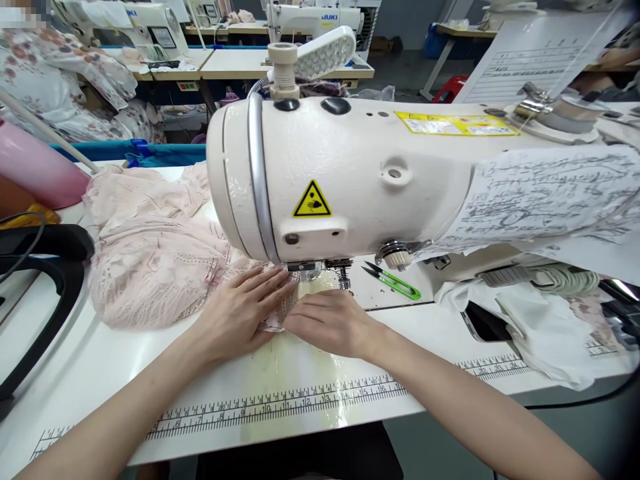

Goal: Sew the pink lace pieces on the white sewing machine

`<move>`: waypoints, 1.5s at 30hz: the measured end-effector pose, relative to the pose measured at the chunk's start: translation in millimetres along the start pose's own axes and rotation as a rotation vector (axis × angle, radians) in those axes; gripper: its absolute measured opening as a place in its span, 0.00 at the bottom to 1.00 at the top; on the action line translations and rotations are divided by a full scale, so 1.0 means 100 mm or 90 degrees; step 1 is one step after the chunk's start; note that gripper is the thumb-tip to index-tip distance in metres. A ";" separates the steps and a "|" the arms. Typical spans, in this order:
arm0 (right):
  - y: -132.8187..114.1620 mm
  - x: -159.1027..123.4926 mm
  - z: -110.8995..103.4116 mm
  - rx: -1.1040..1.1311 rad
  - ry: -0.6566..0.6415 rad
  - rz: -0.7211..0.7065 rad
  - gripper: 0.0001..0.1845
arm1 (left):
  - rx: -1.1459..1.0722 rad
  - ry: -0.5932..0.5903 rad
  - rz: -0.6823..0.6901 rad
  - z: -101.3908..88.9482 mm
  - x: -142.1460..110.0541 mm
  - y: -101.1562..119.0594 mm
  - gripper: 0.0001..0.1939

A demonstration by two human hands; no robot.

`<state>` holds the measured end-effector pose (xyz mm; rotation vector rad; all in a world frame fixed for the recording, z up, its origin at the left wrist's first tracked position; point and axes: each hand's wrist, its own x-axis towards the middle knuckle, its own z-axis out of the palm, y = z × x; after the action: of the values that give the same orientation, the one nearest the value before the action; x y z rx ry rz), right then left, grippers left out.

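Pale pink lace fabric (pixel 155 267) lies bunched to the left of a white sewing machine (pixel 345 173), and its edge runs under the needle area. My left hand (pixel 243 310) rests flat on the lace, fingers stretched toward the presser foot (pixel 311 272). Close beside it, my right hand (pixel 330 323) has its fingers curled and pressed together at the fabric's near right edge, pinching the lace. The fingertips of my right hand are partly hidden. Green thread snips (pixel 395 281) lie on the machine bed, right of the needle.
A black-handled iron-like frame (pixel 50 267) stands at the left, near a pink cone (pixel 40 167). White cloth (pixel 550 333) partly covers a phone (pixel 485 323) on the right. A printed ruler (pixel 280 403) follows the table's front edge. Another person's patterned sleeve (pixel 95 60) shows behind.
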<state>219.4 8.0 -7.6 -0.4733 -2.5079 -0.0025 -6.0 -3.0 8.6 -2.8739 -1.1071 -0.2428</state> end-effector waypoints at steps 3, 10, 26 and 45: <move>-0.02 0.03 0.01 -0.006 0.002 -0.007 0.07 | -0.003 -0.015 -0.002 -0.03 0.00 -0.03 0.33; -0.03 0.08 0.06 -0.009 0.073 -0.021 0.08 | -0.029 -0.028 -0.019 -0.06 -0.01 -0.07 0.35; 0.03 0.00 0.03 -0.025 0.019 0.027 0.13 | 0.033 0.026 -0.023 -0.01 0.04 0.02 0.29; 0.10 0.00 -0.07 -0.063 0.030 0.088 0.09 | 0.020 0.057 -0.038 0.02 0.08 0.05 0.26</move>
<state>226.7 16.9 -2.6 -0.6788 -2.4322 -0.0843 3.7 -0.9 8.0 -2.7754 -1.1710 -0.3493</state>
